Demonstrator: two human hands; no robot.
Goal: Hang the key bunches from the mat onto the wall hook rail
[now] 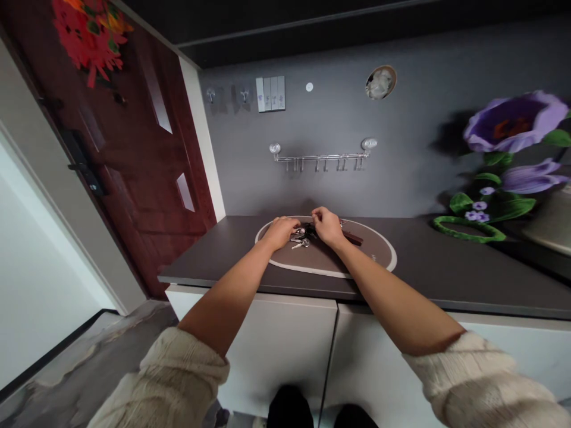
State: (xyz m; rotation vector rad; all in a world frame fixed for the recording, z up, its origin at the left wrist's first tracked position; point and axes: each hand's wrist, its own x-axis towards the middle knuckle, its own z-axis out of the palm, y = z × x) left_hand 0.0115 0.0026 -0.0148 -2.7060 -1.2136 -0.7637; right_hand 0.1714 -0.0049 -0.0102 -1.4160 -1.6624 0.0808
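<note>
Silver keys (301, 241) at fingers (291, 228), well inside mat rim (394, 258)

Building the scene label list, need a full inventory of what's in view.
countertop: 1, dark grey, along the wall
cabinet doors: 2, white, under the countertop
mat: 1, brown oval with pale rim, on the countertop
keys: one bunch, silver, middle of the mat
strap: 1, dark brown, on the mat right of the keys
hook rail: 1, clear, wall above the mat
switch panel: 1, pale, upper wall
flower decal: 1, purple and green, wall right
door: 1, red-brown, left
left hand: cream sleeve, touching the keys
right hand: cream sleeve, over the keys
</note>
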